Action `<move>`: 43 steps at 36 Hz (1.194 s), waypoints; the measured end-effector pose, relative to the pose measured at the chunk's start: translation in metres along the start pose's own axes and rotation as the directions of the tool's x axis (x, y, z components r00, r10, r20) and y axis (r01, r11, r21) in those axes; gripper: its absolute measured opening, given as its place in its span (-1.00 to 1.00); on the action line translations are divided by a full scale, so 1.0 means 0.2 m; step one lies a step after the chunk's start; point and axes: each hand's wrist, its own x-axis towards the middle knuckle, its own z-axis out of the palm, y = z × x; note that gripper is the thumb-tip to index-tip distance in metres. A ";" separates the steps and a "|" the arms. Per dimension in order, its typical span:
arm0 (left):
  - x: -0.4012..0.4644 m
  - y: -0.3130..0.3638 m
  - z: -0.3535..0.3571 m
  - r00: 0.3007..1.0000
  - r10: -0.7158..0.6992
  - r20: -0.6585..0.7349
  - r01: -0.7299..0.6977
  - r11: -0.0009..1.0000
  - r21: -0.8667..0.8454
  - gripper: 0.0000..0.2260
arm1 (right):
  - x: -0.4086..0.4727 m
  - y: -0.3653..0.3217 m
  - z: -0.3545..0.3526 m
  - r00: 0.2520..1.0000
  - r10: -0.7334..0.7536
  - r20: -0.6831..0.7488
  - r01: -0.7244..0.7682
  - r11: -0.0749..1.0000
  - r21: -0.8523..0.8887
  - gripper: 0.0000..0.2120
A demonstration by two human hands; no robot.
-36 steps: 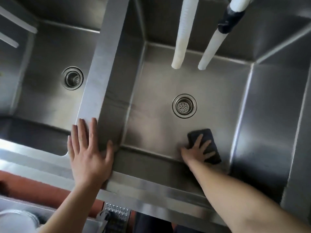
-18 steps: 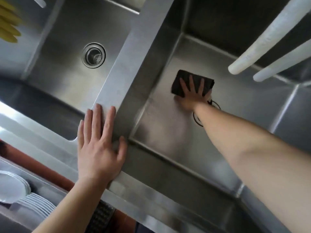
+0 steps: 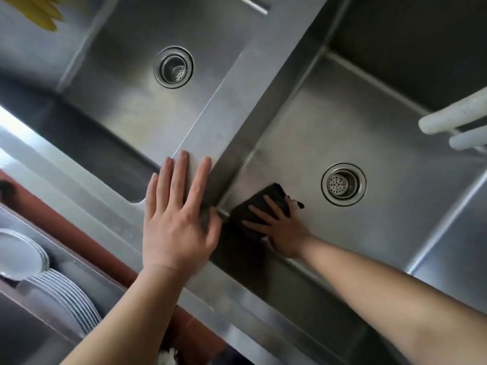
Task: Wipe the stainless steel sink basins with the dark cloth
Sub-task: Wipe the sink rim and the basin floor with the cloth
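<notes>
— Where is your cloth (image 3: 266, 206) lying right now?

— You are pressing it flat on the floor of the right basin (image 3: 369, 133), in the near left corner, where the floor is meeting the divider (image 3: 237, 101) wall. It is lying just left of the drain (image 3: 343, 184), close to it but apart.

— And what is your right hand (image 3: 280, 233) doing?

— You are laying it open on the cloth, fingers spread and pointing toward the corner, palm down. You are pinning the cloth under it rather than gripping it; part of the cloth is sticking out beyond your fingertips, and a small dark scrap is showing on the drain side.

— Your left hand (image 3: 175, 219)?

— You are resting it flat and open on the divider where that is joining the front rim (image 3: 79, 185), fingers straight, holding nothing. Your thumb is hanging over the edge just above the cloth's corner; I cannot tell whether the two are touching.

— Anything else?

— The left basin (image 3: 126, 101) is lying beyond your left hand, and plates (image 3: 63, 293) are standing stacked below the rim.
</notes>
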 end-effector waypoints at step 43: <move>0.00 -0.01 0.03 0.999 -0.007 -0.050 0.008 1.000 0.022 -0.23 | 0.21 -0.23 -0.14 0.982 0.076 -0.171 -0.086 0.995 -0.056 -0.56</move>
